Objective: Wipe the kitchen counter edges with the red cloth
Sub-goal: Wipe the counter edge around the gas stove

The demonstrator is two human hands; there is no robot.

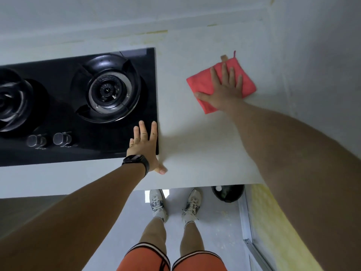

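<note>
With the right hand [226, 89] pressing flat, fingers spread, on the red cloth [203, 85], and the left hand [144, 147] splayed empty on the hob [58, 106], keep even pressure toward the counter [195, 149] edges.

A person with bare arms wears a black smartwatch [136, 160], orange shorts [172, 260] with dark-and-white trim, and white sneakers [157, 202].

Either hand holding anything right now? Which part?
Nothing gripped. Right hand presses flat on the red cloth, over its middle. Left hand rests flat on the stove corner.
</note>
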